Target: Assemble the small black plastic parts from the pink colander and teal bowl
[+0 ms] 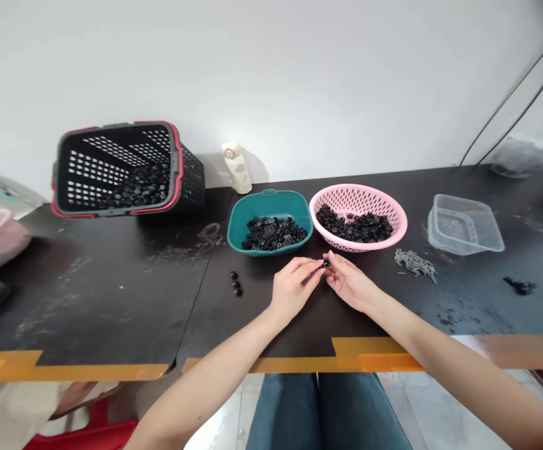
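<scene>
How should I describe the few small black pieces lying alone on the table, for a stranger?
On the dark table, find the teal basin. Below its left side, a few small black pieces lie in a short line, away from every heap.

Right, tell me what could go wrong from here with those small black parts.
The small black part held between the left hand and right hand might slip and be hard to spot against the black tabletop. The loose black pieces lying left of the hands could get knocked and possibly roll away.
</scene>
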A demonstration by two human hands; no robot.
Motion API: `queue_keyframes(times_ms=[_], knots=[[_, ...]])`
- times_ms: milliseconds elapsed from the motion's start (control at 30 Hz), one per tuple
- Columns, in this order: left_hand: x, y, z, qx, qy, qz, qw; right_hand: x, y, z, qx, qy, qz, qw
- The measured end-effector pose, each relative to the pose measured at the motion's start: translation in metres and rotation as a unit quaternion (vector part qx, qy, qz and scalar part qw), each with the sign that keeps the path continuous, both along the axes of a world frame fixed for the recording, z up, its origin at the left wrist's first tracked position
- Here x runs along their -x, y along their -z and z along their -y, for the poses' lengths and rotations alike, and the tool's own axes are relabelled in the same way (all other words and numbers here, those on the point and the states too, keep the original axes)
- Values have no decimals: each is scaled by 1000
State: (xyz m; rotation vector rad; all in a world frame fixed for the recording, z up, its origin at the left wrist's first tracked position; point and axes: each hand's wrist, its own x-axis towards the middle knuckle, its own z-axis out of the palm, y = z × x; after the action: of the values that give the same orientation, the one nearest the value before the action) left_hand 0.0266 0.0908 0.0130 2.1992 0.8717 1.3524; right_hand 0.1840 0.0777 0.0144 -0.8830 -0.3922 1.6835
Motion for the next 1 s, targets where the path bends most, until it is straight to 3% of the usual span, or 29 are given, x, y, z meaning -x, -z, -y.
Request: queue_keyframes(times_ms=[533,1000], knots=[[-5,2,0,9,-8,16,1000,3,6,-1,-9,20,11,1000],[-4,3,-3,-16,-18,-34,999,7,5,0,-32,35,40,998]])
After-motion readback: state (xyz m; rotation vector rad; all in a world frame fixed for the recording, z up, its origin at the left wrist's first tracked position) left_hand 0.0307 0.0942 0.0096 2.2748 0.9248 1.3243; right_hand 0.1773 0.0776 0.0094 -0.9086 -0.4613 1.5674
